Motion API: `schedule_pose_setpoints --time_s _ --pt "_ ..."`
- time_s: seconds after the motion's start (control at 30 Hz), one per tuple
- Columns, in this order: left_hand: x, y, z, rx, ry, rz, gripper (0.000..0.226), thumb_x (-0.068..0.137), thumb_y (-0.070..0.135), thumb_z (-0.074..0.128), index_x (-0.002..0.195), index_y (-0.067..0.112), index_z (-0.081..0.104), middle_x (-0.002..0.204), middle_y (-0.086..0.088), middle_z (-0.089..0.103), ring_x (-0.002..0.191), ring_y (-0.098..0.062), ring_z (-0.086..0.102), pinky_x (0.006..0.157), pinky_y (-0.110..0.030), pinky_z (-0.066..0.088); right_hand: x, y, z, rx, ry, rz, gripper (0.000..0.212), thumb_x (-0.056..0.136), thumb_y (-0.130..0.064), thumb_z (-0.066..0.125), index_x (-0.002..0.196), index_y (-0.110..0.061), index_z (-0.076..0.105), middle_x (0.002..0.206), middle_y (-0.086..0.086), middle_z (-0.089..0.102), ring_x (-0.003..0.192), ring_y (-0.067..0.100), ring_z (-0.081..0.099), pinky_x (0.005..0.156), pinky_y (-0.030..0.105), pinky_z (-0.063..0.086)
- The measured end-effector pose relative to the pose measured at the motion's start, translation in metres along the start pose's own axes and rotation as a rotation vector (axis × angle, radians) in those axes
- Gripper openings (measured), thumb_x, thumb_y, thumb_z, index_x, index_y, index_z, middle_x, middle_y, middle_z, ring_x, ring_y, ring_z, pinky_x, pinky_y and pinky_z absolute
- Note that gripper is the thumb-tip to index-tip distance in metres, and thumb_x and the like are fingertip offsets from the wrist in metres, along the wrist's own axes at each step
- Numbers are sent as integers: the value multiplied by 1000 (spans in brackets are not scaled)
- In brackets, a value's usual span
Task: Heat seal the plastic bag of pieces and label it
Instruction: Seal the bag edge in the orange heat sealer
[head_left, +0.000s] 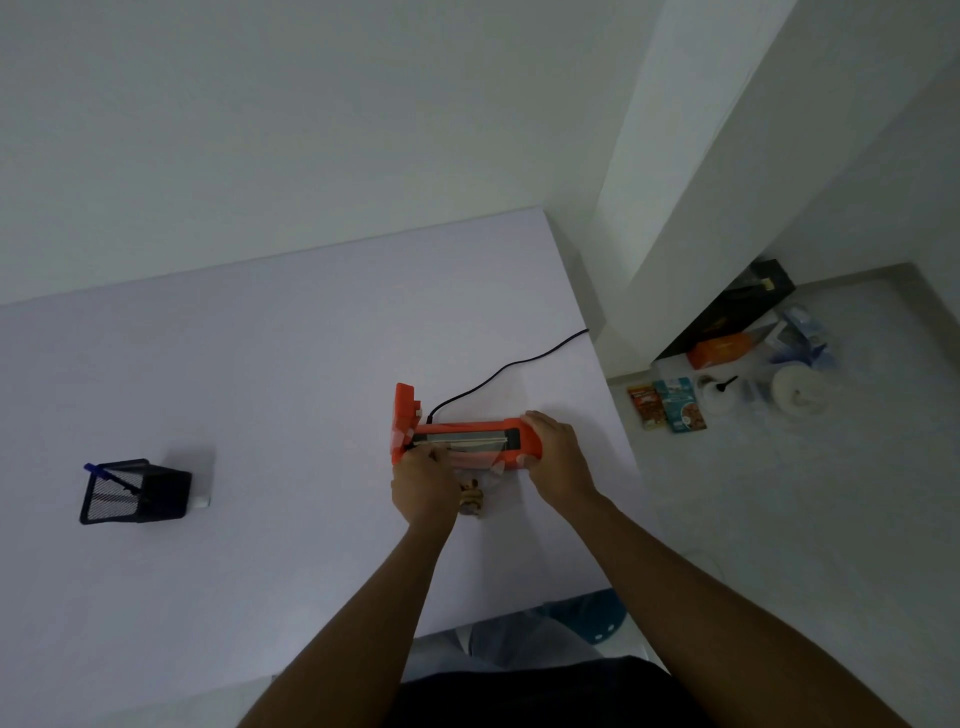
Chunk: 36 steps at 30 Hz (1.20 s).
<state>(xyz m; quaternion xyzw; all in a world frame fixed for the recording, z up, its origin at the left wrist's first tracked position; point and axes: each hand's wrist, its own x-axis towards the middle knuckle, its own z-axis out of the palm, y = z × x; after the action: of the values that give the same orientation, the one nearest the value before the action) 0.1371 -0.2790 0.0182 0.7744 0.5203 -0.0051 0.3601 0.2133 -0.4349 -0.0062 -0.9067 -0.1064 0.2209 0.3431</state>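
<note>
An orange heat sealer (457, 429) sits on the white table (260, 389), its lid hinged up at the left end. A clear plastic bag (480, 465) with tan pieces (471, 500) inside lies across the sealing strip and hangs toward me. My left hand (423, 488) pinches the bag's left edge at the strip. My right hand (558, 457) rests on the sealer's right end and covers it.
A black power cord (509, 369) runs from the sealer off the table's right edge. A black mesh pen holder (136, 493) with a blue pen stands at the left. Boxes, packets and a white roll (797, 392) lie on the floor to the right.
</note>
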Motion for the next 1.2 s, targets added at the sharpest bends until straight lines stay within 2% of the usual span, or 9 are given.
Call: schedule_pose_setpoints --time_s 0.2,0.3,0.4,0.53,0.67,0.87,1.0,1.1,1.2 --pt "0 -3 1 -68 15 -66 24 95 17 57 72 13 62 66 0 64 55 -17 63 56 -31 57 0 -2 -1 -6 2 -7 65 85 -7 73 143 -16 47 140 5 53 130 22 44 109 38 44" --pt "-2 -5 0 -158 38 -122 24 93 18 62 69 14 61 64 0 63 53 -15 61 50 -24 50 -1 -2 -2 0 6 -17 64 84 -7 74 141 -17 48 139 4 55 128 22 45 108 40 46" --pt "-5 -5 0 -191 55 -119 20 93 17 62 74 16 66 65 2 63 53 -14 60 48 -19 42 0 -1 -1 -1 8 -18 64 84 -8 74 142 -18 48 140 3 55 128 21 45 107 37 45" --pt "-9 -3 4 -179 96 -75 15 94 20 61 88 14 73 71 5 63 57 -15 61 58 -24 47 0 -2 -1 11 11 -13 62 85 -7 73 140 -17 49 138 4 55 128 21 45 108 36 44" --pt "-10 -1 8 -127 125 -22 17 96 22 58 88 16 72 71 4 63 57 -15 59 59 -24 46 1 -2 0 9 15 0 62 84 -7 74 140 -18 50 138 4 55 130 22 45 107 34 41" --pt "-11 -1 6 -89 124 32 17 97 20 58 89 16 72 78 -4 71 59 -16 59 60 -25 49 2 1 1 17 19 -11 62 81 -4 76 136 -21 53 133 3 57 125 22 50 108 41 47" --pt "-22 16 5 -101 68 198 14 96 17 60 95 14 74 76 6 65 62 -12 60 54 -17 42 2 0 2 16 16 -16 62 81 -5 76 136 -21 53 132 1 57 124 19 50 108 37 45" --pt "-36 43 9 -32 34 402 14 95 16 61 95 15 75 71 1 70 55 -11 57 50 -21 47 5 2 5 50 30 -37 50 78 -8 75 121 -27 60 117 -5 66 110 15 60 99 36 53" --pt "-42 48 14 -32 7 450 15 95 19 62 102 15 75 78 0 75 59 -11 63 56 -23 54 8 6 6 79 21 -41 48 76 -11 77 120 -25 62 115 -5 69 107 14 64 97 36 55"
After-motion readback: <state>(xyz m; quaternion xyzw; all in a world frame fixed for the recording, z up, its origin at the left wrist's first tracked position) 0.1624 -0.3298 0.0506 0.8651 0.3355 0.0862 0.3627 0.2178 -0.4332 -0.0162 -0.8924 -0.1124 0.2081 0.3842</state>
